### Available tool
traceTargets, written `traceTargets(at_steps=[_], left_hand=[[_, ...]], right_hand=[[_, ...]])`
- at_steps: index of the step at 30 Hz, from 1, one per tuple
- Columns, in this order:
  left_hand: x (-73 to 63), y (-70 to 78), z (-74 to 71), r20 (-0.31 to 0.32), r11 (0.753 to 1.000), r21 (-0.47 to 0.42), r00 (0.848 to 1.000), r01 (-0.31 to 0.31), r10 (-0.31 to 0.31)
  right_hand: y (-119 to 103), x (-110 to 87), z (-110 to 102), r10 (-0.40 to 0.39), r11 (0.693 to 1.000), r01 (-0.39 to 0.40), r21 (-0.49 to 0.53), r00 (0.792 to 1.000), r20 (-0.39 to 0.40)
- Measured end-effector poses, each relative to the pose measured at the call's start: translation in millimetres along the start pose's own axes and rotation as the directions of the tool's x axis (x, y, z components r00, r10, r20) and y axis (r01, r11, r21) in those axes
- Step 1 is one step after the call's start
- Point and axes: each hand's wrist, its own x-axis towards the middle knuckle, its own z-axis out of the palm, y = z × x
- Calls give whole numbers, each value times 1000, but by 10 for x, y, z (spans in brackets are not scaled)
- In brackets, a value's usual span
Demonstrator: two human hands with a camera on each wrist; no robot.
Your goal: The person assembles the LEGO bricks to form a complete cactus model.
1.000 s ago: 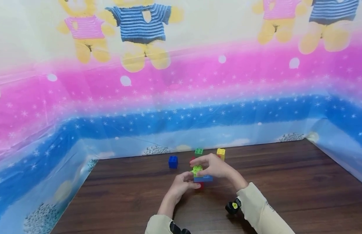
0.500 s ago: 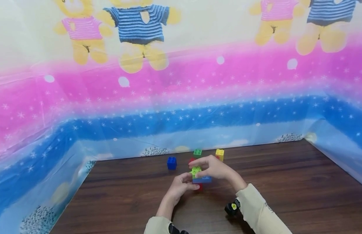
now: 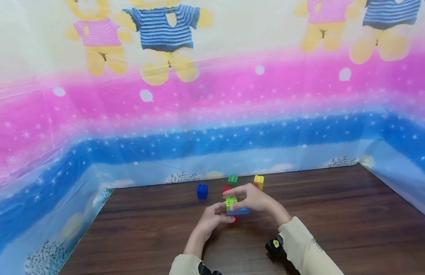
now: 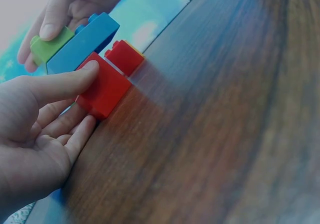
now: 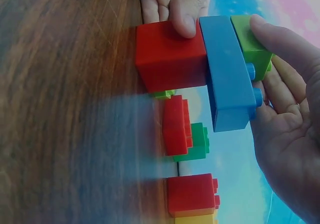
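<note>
A small stack of toy building bricks stands on the table between both hands. Its base is a red block (image 5: 172,59), with a longer blue brick (image 5: 225,74) above and a lime green brick (image 5: 250,41) on top. The blue brick juts out past the red one on one side. My left hand (image 3: 209,220) grips the red block low down, thumb on its near face. From the right, my right hand (image 3: 256,198) pinches the lime green brick, thumb on its near side. The far fingers are partly hidden behind the bricks in the head view.
Behind the stack are a blue block (image 3: 202,191), a green brick (image 3: 233,179) close to a red brick (image 5: 176,125), and a yellow brick (image 3: 259,181) beside another red one (image 5: 191,195). A printed cloth (image 3: 185,152) borders the wooden table (image 3: 147,221) at the back and sides.
</note>
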Motion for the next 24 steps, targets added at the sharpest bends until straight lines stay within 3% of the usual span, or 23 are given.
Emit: traceTargets(at_steps=[24], left_hand=[[-22, 30, 6, 2, 1000, -9, 1000, 7, -7]], right_hand=[[16, -25, 34, -1, 999, 2, 46, 999, -32]])
